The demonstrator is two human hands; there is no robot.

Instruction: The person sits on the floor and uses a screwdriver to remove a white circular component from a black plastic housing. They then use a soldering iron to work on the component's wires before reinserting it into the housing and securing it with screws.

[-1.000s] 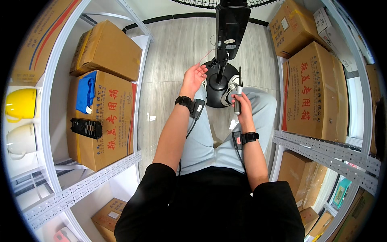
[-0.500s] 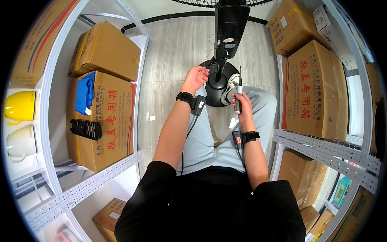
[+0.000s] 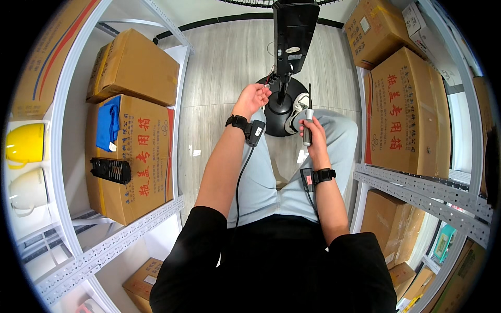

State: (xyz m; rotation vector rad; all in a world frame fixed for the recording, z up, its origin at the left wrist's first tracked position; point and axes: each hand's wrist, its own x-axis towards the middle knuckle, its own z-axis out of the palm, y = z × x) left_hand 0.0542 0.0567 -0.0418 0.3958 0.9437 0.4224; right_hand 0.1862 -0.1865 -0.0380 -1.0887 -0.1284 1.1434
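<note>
A standing fan's black column (image 3: 295, 36) rises in front of me from its round black base (image 3: 276, 107) between my feet. Its lower end exposes dark fittings and a thin red wire (image 3: 268, 79). Beside these fittings, my left hand (image 3: 254, 97) is closed in a pinch, apparently on the wire's end, though the fingers partly hide it. My right hand (image 3: 313, 132) wraps around a screwdriver (image 3: 307, 134) with a grey handle, held above my right knee. Its thin dark shaft points up and away from me, apart from the fan.
Metal shelves flank me. On the left, a carton (image 3: 133, 198) bears a blue cloth (image 3: 108, 123) and a black slotted cover (image 3: 110, 170); yellow and white mugs stand farther left. More cartons (image 3: 404, 112) fill the right shelf. Cables trail from both wrist straps.
My left hand has shifted slightly toward the fan's fittings, and the red wire is now less stretched out. The right hand keeps its hold on the screwdriver. The whole view has shifted slightly.
</note>
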